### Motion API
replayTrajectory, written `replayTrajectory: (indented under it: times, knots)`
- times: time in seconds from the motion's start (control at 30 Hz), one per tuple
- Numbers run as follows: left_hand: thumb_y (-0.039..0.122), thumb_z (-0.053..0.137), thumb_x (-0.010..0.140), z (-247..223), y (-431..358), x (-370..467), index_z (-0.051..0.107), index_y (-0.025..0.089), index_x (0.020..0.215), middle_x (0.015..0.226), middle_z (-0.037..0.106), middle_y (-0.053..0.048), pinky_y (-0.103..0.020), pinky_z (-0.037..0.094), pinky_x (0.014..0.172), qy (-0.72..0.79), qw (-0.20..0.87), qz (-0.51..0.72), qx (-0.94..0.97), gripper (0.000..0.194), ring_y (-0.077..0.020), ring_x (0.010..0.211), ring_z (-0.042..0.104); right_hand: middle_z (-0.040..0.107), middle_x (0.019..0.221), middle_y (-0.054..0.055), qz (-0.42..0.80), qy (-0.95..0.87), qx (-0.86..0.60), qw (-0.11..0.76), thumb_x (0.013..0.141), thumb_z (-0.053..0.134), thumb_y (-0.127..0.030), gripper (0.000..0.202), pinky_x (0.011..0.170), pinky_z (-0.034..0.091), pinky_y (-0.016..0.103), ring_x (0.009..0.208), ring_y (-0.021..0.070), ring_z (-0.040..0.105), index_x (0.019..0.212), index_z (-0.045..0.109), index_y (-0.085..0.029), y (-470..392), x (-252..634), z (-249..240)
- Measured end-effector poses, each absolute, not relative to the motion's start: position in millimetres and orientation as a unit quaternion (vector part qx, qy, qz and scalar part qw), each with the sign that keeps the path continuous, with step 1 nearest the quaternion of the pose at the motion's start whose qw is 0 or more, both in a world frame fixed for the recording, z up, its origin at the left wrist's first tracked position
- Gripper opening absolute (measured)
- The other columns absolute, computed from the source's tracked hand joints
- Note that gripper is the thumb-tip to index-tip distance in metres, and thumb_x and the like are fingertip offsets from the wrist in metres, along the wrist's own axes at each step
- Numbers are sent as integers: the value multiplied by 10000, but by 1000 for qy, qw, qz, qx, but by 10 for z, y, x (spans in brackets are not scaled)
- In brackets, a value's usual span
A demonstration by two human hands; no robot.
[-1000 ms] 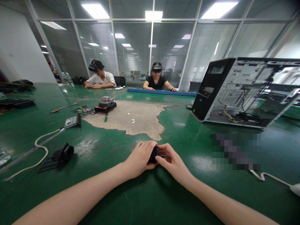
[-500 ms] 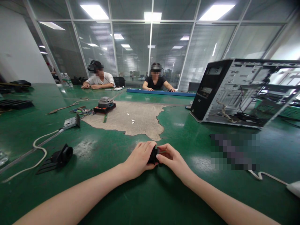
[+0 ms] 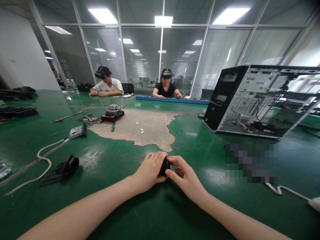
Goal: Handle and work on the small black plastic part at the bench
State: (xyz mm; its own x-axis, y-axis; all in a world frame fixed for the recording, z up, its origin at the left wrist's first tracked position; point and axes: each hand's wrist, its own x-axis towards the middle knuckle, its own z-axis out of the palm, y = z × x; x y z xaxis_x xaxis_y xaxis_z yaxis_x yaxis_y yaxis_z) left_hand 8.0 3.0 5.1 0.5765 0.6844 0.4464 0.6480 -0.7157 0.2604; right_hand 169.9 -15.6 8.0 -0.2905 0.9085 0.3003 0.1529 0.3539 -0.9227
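A small black part point(image 3: 164, 166) is held between my two hands just above the green tabletop; its kind is hard to tell because my fingers cover much of it. My left hand point(image 3: 150, 167) wraps round its left side, fingers over the top and thumb below. From the right, my right hand point(image 3: 183, 171) pinches its edge with thumb and fingertips. To the left lies a black plastic piece with a round opening and flat prongs point(image 3: 67, 168).
An open computer case point(image 3: 250, 103) stands at the right. Beyond my hands lie a bare tan patch point(image 3: 147, 125), a heatsink on a red and black base point(image 3: 113, 112), a metal bracket point(image 3: 77, 131) and a white cable point(image 3: 41, 155). Two people sit across the table.
The black part has turned slightly between my hands, showing a rounder, smoother side. My right fingertips have shifted along its edge. The view has tilted a little upward.
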Motion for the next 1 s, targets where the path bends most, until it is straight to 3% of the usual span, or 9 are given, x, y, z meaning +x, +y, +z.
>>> replayTrajectory:
  times: [0.23, 0.4, 0.77, 1.0]
  knots:
    - [211, 624, 685, 73, 12, 82, 309, 184, 1121, 1081, 497, -78, -370, 368, 836, 370, 34, 273, 887, 539, -234, 989, 476, 547, 972, 42, 485, -640, -385, 455, 753, 559, -237, 192, 698, 507, 299, 936, 188, 556, 931, 494, -207, -84, 1685, 65]
    - [212, 630, 677, 53, 25, 80, 304, 181, 1134, 1095, 497, -83, -373, 368, 833, 373, 28, 270, 887, 562, -239, 992, 473, 560, 913, 32, 491, -658, -379, 427, 763, 557, -263, 166, 712, 498, 306, 876, 177, 567, 904, 508, -190, -80, 1704, 57]
    - [222, 621, 681, 51, 30, 91, 304, 193, 1139, 1080, 503, -79, -379, 373, 827, 364, 26, 285, 887, 558, -240, 993, 485, 536, 875, 14, 496, -645, -363, 455, 764, 564, -307, 164, 642, 510, 271, 841, 167, 556, 881, 507, -207, -50, 1707, 9]
    - [208, 615, 683, 53, 24, 79, 299, 193, 1139, 1096, 497, -82, -380, 374, 826, 370, 30, 274, 887, 555, -240, 998, 482, 563, 948, 35, 486, -664, -374, 427, 762, 563, -273, 209, 735, 491, 315, 884, 180, 566, 951, 506, -206, -73, 1706, 46]
